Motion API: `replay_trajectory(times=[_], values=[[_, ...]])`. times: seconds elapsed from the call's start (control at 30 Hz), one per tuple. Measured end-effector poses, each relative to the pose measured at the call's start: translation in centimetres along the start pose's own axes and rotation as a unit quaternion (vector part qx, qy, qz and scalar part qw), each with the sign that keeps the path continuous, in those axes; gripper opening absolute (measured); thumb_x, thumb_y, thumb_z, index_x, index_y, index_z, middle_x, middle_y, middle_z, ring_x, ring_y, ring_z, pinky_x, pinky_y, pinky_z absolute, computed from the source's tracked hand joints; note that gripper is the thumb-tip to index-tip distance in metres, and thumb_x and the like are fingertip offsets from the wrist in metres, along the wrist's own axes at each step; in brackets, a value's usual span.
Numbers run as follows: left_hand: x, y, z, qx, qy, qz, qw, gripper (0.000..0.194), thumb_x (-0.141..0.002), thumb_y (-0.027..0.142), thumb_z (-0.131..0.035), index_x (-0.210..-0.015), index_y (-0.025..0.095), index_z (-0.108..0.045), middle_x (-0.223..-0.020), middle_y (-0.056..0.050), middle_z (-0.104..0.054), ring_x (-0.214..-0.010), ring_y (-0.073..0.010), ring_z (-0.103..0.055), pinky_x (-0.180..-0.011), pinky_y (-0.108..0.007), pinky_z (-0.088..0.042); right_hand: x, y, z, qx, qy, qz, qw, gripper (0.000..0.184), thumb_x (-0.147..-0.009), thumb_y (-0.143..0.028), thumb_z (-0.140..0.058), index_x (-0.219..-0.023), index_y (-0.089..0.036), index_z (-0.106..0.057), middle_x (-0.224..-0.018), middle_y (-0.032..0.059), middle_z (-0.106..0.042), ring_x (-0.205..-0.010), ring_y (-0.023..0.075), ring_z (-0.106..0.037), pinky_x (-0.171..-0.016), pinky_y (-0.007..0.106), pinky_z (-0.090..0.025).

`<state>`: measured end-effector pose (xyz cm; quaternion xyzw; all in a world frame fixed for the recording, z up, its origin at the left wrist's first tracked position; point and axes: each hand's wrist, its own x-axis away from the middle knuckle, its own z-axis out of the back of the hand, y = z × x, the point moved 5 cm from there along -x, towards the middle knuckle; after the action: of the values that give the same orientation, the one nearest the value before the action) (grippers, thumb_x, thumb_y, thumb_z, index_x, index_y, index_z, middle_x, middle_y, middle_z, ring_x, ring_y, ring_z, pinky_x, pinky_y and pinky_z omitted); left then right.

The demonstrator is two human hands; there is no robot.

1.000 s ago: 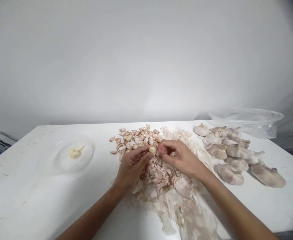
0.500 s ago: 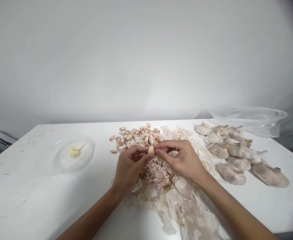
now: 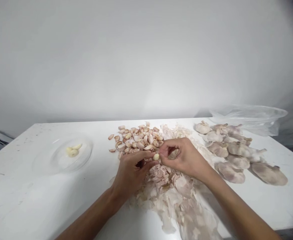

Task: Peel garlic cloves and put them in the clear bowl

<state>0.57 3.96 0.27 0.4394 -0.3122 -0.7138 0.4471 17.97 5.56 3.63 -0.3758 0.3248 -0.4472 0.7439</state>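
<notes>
Between the thumb and index finger of my left hand (image 3: pixel 131 171) is a pale peeled garlic clove (image 3: pixel 156 156). The thumb and index finger of my right hand (image 3: pixel 185 158) are pinched together at the clove's right side; anything between them is too small to make out. Below and around my hands lies a heap of papery garlic skins (image 3: pixel 172 195). Just beyond my left hand is a pile of unpeeled garlic cloves (image 3: pixel 138 138).
A clear plate (image 3: pixel 86 155) with a few peeled cloves (image 3: pixel 73 152) sits on the left of the white table (image 3: pixel 31 193). Several whole garlic bulbs (image 3: pixel 238 150) lie on the right. A clear plastic bag (image 3: pixel 258 118) rests at the back right, near the wall.
Both hands have shifted slightly. My left hand has turned, carrying the clove a little right and down. My right fingertips have closed together beside the clove.
</notes>
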Motion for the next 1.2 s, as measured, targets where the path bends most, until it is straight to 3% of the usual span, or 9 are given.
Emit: replay_trajectory(times=[0.13, 0.2, 0.3, 0.4, 0.67, 0.8, 0.93, 1.07, 1.2], values=[[0.1, -0.6, -0.5, 0.077, -0.040, 0.094, 0.992, 0.025, -0.084, 0.040, -0.078, -0.096, 0.019, -0.081, -0.057, 0.004, -0.055, -0.052, -0.0078, -0.041, -0.050, -0.020, -0.033, -0.1, -0.1, 0.0, -0.016, 0.003, 0.001, 1.000, 0.010, -0.076, -0.010, -0.068, -0.072, -0.019, -0.067, -0.069, -0.0018, -0.067, -0.065, 0.0129, -0.059, -0.059, 0.024, -0.048], [0.1, -0.9, -0.7, 0.148, -0.055, 0.144, 0.977, 0.028, -0.084, 0.044, -0.078, -0.097, 0.019, -0.081, -0.057, 0.004, -0.051, -0.052, -0.0076, -0.038, -0.048, -0.020, -0.030, -0.1, -0.1, 0.0, -0.029, 0.013, -0.010, 0.999, 0.007, -0.082, -0.015, -0.067, -0.077, -0.019, -0.069, -0.069, -0.0021, -0.065, -0.063, 0.0121, -0.057, -0.057, 0.024, -0.046], [-0.2, -1.2, -0.6, 0.217, -0.045, 0.175, 0.959, 0.030, -0.083, 0.046, -0.079, -0.097, 0.020, -0.081, -0.066, 0.001, -0.058, -0.056, -0.0083, -0.040, -0.049, -0.020, -0.031, 0.0, -0.3, 0.1, -0.034, 0.019, -0.029, 0.999, 0.010, -0.093, -0.027, -0.064, -0.092, -0.022, -0.072, -0.071, -0.0022, -0.064, -0.063, 0.0120, -0.055, -0.057, 0.025, -0.044], [-0.4, -1.3, -0.2, 0.212, -0.012, 0.167, 0.963, 0.028, -0.082, 0.044, -0.080, -0.097, 0.021, -0.082, -0.073, -0.001, -0.064, -0.059, -0.0094, -0.044, -0.051, -0.021, -0.034, 0.1, -0.6, 0.2, -0.036, 0.023, -0.033, 0.999, 0.013, -0.092, -0.033, -0.070, -0.101, -0.025, -0.073, -0.070, -0.0027, -0.064, -0.062, 0.0123, -0.056, -0.058, 0.026, -0.044], [-0.2, -0.4, 0.6, 0.092, 0.038, 0.088, 0.991, 0.023, -0.083, 0.037, -0.080, -0.101, 0.022, -0.083, -0.061, 0.002, -0.063, -0.054, -0.0086, -0.045, -0.050, -0.020, -0.037, -0.1, -0.1, 0.4, -0.064, 0.031, -0.006, 0.997, 0.021, -0.090, -0.043, -0.075, -0.096, -0.023, -0.079, -0.068, -0.0003, -0.068, -0.058, 0.0122, -0.056, -0.054, 0.026, -0.044], [-0.2, 0.1, 0.8, 0.051, 0.038, 0.028, 0.998, 0.022, -0.085, 0.032, -0.079, -0.105, 0.023, -0.082, -0.081, -0.003, -0.077, -0.063, -0.0116, -0.059, -0.058, -0.021, -0.046, 0.0, -0.2, 0.6, -0.053, -0.006, -0.001, 0.999, 0.017, -0.093, -0.040, -0.072, -0.096, -0.025, -0.078, -0.076, -0.0004, -0.070, -0.065, 0.0131, -0.058, -0.060, 0.027, -0.046], [-0.3, 0.3, 0.6, 0.049, 0.020, -0.005, 0.999, 0.023, -0.085, 0.031, -0.079, -0.105, 0.022, -0.082, -0.075, -0.004, -0.075, -0.060, -0.0115, -0.057, -0.056, -0.021, -0.045, 0.0, -0.2, 0.8, -0.055, -0.066, 0.004, 0.996, 0.014, -0.094, -0.037, -0.070, -0.094, -0.024, -0.075, -0.083, 0.0003, -0.071, -0.069, 0.0139, -0.059, -0.062, 0.027, -0.046], [-0.3, 0.3, 0.4, 0.065, 0.010, 0.009, 0.998, 0.025, -0.084, 0.033, -0.080, -0.105, 0.021, -0.083, -0.065, -0.002, -0.068, -0.055, -0.0101, -0.049, -0.051, -0.021, -0.039, -0.1, 0.2, 0.6, -0.084, -0.091, -0.013, 0.992, 0.009, -0.092, -0.030, -0.070, -0.088, -0.022, -0.070, -0.078, -0.0007, -0.065, -0.068, 0.0132, -0.055, -0.062, 0.026, -0.043], [-0.3, -0.1, 0.1, 0.137, 0.002, 0.080, 0.987, 0.028, -0.082, 0.037, -0.081, -0.104, 0.020, -0.084, -0.060, 0.000, -0.061, -0.053, -0.0091, -0.043, -0.048, -0.021, -0.035, -0.3, 0.7, 0.0, -0.138, -0.085, -0.042, 0.986, 0.010, -0.090, -0.028, -0.071, -0.089, -0.021, -0.065, -0.073, -0.0031, -0.058, -0.066, 0.0121, -0.050, -0.062, 0.026, -0.040]])
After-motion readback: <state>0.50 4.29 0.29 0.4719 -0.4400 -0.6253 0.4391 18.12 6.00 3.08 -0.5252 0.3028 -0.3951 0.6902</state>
